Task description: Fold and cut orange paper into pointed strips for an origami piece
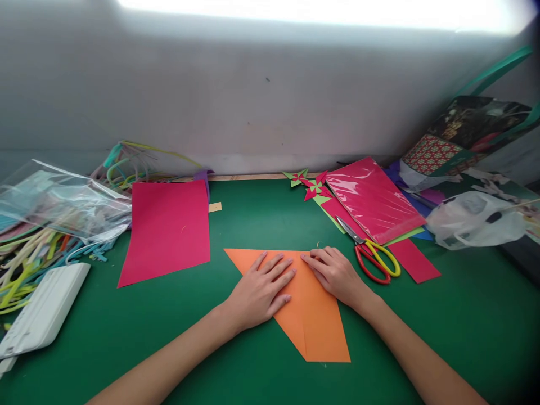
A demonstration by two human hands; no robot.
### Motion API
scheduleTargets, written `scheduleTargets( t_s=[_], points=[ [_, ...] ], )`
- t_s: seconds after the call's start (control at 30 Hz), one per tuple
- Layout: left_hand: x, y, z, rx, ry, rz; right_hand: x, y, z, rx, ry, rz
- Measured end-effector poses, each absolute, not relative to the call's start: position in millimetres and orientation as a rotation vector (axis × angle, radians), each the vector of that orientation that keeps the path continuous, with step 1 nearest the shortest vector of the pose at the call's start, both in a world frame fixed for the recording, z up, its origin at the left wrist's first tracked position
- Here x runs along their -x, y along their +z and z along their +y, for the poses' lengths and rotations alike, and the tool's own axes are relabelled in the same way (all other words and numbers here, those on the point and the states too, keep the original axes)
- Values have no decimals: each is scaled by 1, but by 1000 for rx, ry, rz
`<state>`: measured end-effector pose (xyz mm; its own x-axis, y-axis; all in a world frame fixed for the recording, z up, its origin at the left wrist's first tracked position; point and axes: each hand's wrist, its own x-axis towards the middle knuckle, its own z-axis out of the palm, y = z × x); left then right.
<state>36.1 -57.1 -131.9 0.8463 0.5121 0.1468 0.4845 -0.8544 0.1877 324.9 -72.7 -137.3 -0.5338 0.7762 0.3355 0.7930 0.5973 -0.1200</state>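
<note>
A folded sheet of orange paper (pixel 323 332) lies on the green table in front of me, with a fold line running down its middle and a pointed corner at its upper left. My left hand (pixel 264 287) rests flat on the paper's left part, fingers spread. At the upper right edge of the paper, my right hand (pixel 335 273) has its fingers bent and close together, the index fingertip pressed on the paper near the top of the fold line. Just right of that hand are scissors (pixel 371 256) with one red and one yellow handle loop, blades slightly apart.
A red sheet (pixel 169 230) lies left on the green table (pixel 253 214). Folded paper stars (pixel 314 185) and a plastic-wrapped red paper pack (pixel 375 199) lie back right, near a white plastic bag (pixel 475 219). Colourful strips (pixel 37 247) and a white device (pixel 46 306) sit far left.
</note>
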Motion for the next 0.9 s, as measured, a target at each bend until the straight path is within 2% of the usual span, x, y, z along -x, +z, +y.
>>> scheduleTargets(
  t_s=[0.63, 0.9],
  points=[
    [-37, -131, -57, -2879, 285, 785, -313, -121, -66, 1319, -28, -2560],
    [-26, -130, -53, -2893, 215, 767, -311, -134, -65, 1355, -82, -2557]
  ],
)
